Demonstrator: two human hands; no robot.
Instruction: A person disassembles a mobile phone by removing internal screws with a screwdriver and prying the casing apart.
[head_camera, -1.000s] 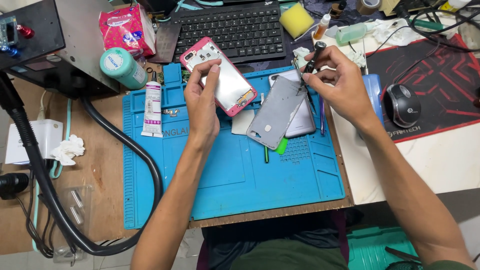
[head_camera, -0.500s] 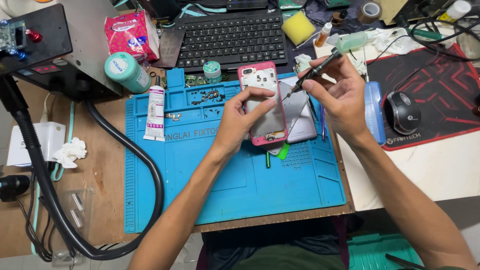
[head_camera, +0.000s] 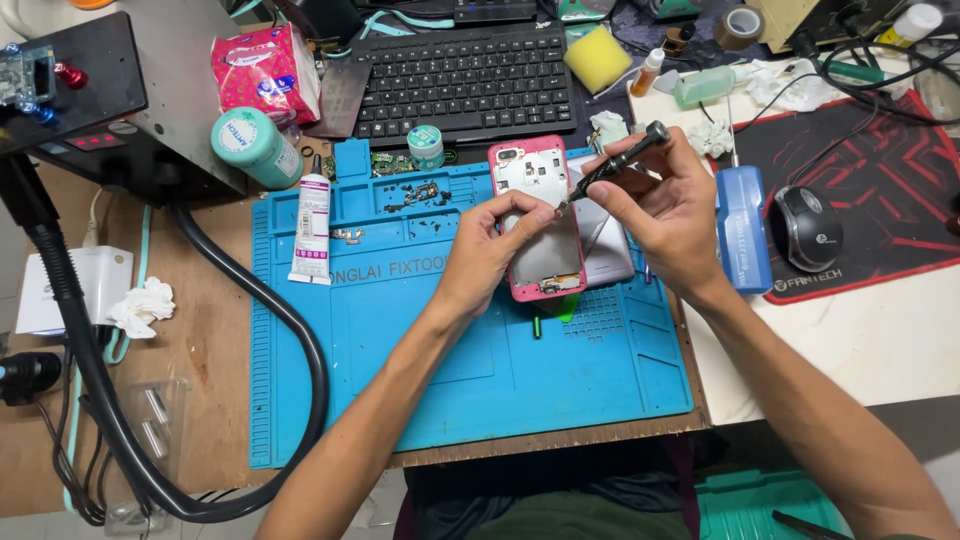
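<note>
Pink-framed opened phone (head_camera: 538, 222) now laid back-up on blue silicone mat (head_camera: 420, 370), centre-far | steadied by left hand (head_camera: 492, 250), fingers closed on edge | slim black screwdriver (head_camera: 612, 162) pinched in right hand (head_camera: 665, 212), tip brought to upper frame | grey back cover (head_camera: 612, 250) underneath, right.

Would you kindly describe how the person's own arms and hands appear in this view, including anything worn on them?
Both forearms are bare to where they leave the frame, with no sleeves in sight. The left hand and right hand wear no gloves, and no rings, watch or wristband are visible. No markings show on either arm.
</note>
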